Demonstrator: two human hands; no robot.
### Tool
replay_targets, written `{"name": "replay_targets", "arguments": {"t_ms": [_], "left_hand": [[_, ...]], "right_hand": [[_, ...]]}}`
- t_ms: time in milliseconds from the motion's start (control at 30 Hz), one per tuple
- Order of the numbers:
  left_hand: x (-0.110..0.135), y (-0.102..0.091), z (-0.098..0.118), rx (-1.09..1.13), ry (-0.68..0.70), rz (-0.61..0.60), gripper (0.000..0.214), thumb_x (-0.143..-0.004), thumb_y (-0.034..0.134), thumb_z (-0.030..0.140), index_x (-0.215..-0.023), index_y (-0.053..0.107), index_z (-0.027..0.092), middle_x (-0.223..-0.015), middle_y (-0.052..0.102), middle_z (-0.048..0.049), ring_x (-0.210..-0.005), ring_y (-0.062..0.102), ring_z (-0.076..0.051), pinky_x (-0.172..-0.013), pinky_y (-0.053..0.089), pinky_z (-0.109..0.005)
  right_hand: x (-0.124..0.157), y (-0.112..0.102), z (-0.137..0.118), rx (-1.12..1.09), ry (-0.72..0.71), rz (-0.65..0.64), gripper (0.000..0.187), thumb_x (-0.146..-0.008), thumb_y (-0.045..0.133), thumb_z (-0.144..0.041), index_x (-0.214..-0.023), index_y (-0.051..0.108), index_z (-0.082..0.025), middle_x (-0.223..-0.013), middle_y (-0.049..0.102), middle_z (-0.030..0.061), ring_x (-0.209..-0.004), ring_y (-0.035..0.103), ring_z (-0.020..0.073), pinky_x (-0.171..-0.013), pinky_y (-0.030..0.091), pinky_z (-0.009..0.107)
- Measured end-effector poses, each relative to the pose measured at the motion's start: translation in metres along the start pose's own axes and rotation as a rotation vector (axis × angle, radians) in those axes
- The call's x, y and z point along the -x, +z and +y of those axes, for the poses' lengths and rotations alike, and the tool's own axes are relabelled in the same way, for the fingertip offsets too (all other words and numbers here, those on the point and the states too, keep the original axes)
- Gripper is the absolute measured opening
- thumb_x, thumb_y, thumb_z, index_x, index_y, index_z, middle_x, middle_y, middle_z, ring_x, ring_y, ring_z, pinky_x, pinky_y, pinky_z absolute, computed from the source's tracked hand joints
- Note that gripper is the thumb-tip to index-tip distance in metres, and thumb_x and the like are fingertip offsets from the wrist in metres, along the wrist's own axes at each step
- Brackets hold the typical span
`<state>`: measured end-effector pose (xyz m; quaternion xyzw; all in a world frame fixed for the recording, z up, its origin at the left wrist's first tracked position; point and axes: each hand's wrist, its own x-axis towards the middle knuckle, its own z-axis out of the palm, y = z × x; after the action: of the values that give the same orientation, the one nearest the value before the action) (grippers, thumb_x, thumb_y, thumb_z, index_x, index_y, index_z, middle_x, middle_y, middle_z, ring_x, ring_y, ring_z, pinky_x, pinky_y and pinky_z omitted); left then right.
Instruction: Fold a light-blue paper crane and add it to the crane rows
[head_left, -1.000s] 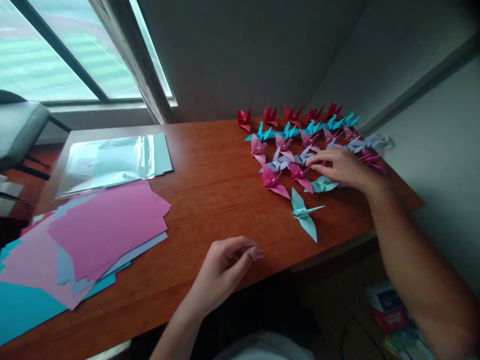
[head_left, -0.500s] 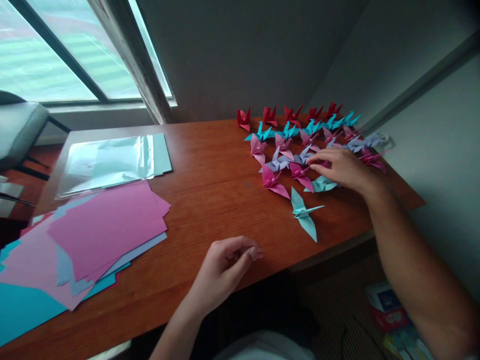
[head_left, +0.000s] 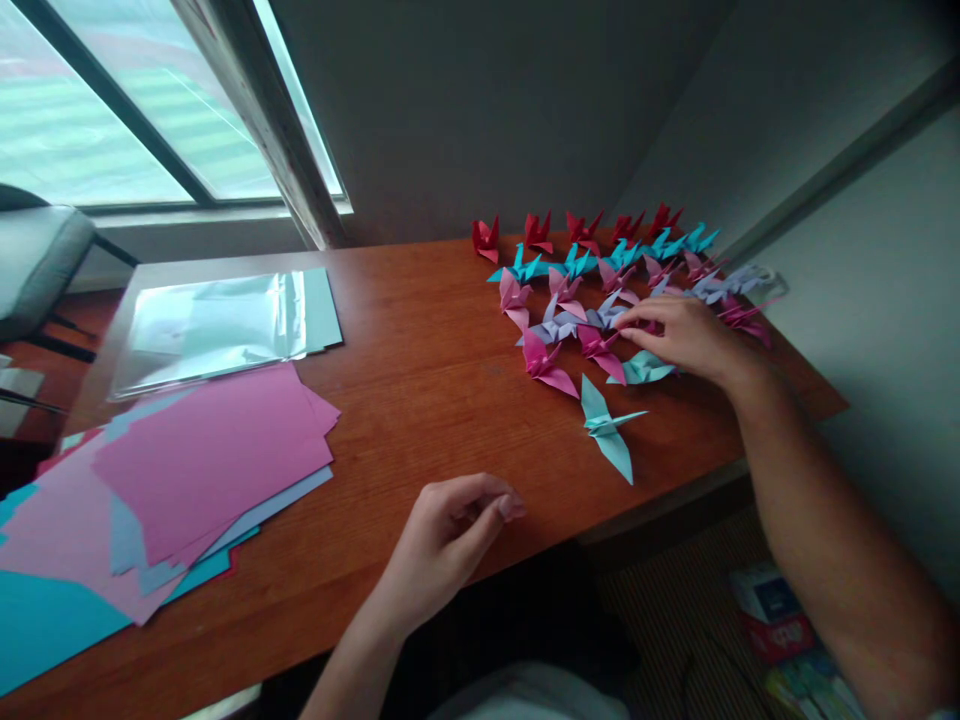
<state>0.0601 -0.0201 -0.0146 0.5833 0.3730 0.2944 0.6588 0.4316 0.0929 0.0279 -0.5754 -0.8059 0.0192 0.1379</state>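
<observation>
Rows of small folded paper cranes in red, teal, pink, lavender and magenta stand at the far right of a wooden desk. My right hand lies among them, thumb and forefinger pinched on a crane that is mostly hidden beneath it, with a teal crane under the palm. One light teal crane lies apart, nearer the front edge. My left hand rests at the desk's front edge, fingers curled with the thumb against the forefinger and nothing in them.
A loose stack of pink, lavender and teal paper sheets covers the desk's left front. Behind it lies a clear plastic sleeve of paper. A window and a grey chair are at the left, a wall at the right.
</observation>
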Motion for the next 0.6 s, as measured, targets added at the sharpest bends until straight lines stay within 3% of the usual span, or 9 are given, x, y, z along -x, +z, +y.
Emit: {"name": "replay_targets", "arguments": {"t_ms": [200,300,367,433,600], "left_hand": [[-0.001,0.0,0.0,-0.01,-0.002,0.004,0.022,-0.096,0.062,0.032,-0.088,0.074,0.015,-0.084,0.076,-0.006,-0.078,0.068,-0.015,-0.069,0.051,-0.021],[0.001,0.0,0.0,-0.017,-0.005,0.001,0.023,-0.097,0.061,0.032,-0.089,0.074,0.015,-0.084,0.076,-0.0059,-0.077,0.068,-0.014,-0.066,0.05,-0.02],[0.001,0.0,0.0,-0.02,-0.006,0.0,0.023,-0.097,0.061,0.032,-0.088,0.074,0.015,-0.084,0.076,-0.0059,-0.077,0.068,-0.015,-0.067,0.05,-0.02],[0.001,0.0,0.001,-0.017,-0.001,0.002,0.023,-0.097,0.061,0.032,-0.088,0.074,0.015,-0.084,0.075,-0.006,-0.079,0.069,-0.015,-0.069,0.051,-0.021],[0.001,0.001,0.003,-0.004,0.001,-0.003,0.023,-0.097,0.061,0.032,-0.087,0.074,0.015,-0.084,0.075,-0.0065,-0.079,0.069,-0.016,-0.071,0.052,-0.023]], "right_hand": [[0.011,-0.024,-0.021,0.063,0.057,0.102,0.02,-0.09,0.06,-0.023,-0.102,0.075,-0.021,-0.105,0.077,0.0105,-0.099,0.072,0.0286,-0.09,0.054,0.043],[0.034,-0.045,-0.044,0.076,0.171,0.29,0.019,-0.093,0.06,-0.029,-0.103,0.076,-0.023,-0.108,0.078,0.0092,-0.1,0.073,0.0295,-0.092,0.054,0.042],[0.054,-0.051,-0.057,0.022,0.251,0.308,0.02,-0.094,0.061,-0.034,-0.106,0.075,-0.028,-0.104,0.079,0.0056,-0.095,0.074,0.0286,-0.087,0.056,0.041],[0.073,-0.048,-0.066,-0.065,0.247,0.21,0.022,-0.094,0.061,-0.042,-0.104,0.075,-0.029,-0.104,0.079,0.004,-0.095,0.074,0.0284,-0.085,0.057,0.04],[0.102,-0.019,-0.076,-0.221,0.278,0.095,0.029,-0.091,0.063,-0.051,-0.107,0.075,-0.029,-0.095,0.078,0.0053,-0.079,0.074,0.0254,-0.06,0.058,0.035]]}}
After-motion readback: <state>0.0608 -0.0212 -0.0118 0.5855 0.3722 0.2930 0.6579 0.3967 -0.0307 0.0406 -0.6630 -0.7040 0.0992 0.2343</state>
